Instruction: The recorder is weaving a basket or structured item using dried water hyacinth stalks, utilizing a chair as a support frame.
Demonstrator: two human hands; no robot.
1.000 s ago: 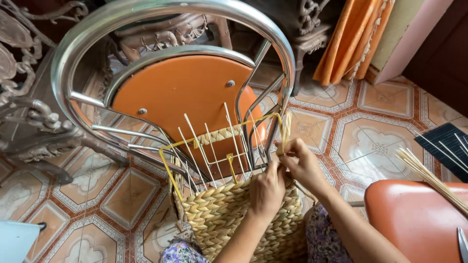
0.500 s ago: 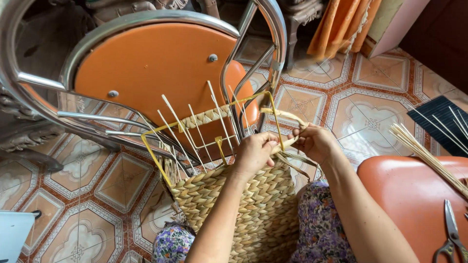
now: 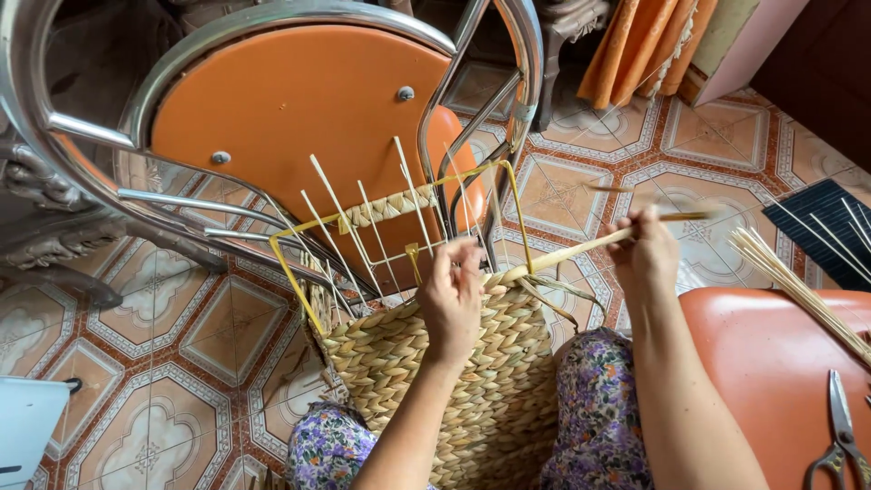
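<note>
Fibre strand (image 3: 581,247), pale and stiff, runs with its long axis from the rim of the woven basket (image 3: 454,381) on the person's lap up and to the right, where the right hand (image 3: 646,252) closes its fingers round the far end, while the left hand (image 3: 451,295) pinches down on the rim just beside the strand's near end, among the upright stakes (image 3: 363,227) of the yellow wire frame (image 3: 290,272). Compared with half a second earlier, when both hands worked close together at the rim, the right hand has drawn away to the right and pulled the strand out straight; the left has stayed at the rim.
</note>
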